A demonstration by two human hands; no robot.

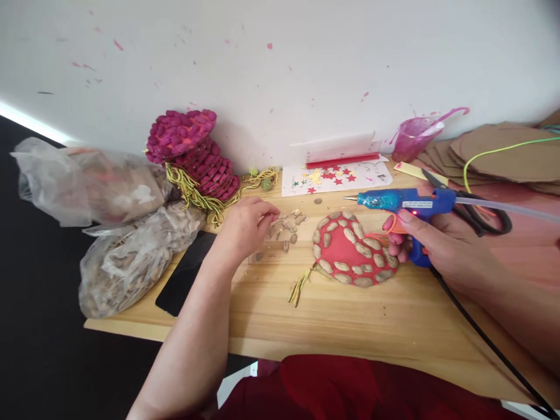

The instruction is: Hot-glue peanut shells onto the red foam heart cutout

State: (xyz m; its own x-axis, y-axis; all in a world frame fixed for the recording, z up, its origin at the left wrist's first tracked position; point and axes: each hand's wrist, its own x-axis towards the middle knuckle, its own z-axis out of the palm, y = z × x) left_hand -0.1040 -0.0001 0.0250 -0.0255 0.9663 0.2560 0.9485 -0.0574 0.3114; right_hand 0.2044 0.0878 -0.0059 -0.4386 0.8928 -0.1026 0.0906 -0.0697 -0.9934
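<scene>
My right hand (426, 239) is wrapped round the handle of a blue glue gun (389, 200), its metal nozzle pointing left and a clear glue stick in its back. Under and left of the gun lies a red disc (336, 247) with peanuts round its rim and inside it, and a yellow-green tassel (300, 287) at its lower left. My left hand (251, 226) is over the small pile of loose peanuts and shell bits (292, 224); its fingertips are pinched together, and what they hold is too small to make out.
Plastic bags (126, 256) and a black flat object (186, 274) lie left. Behind are stacked magenta discs (196, 154), star stickers on paper (336, 178) and a pink cup (413, 139). Scissors (481, 213) and cardboard discs (503, 153) lie right; a black cord (476, 332) crosses the front right.
</scene>
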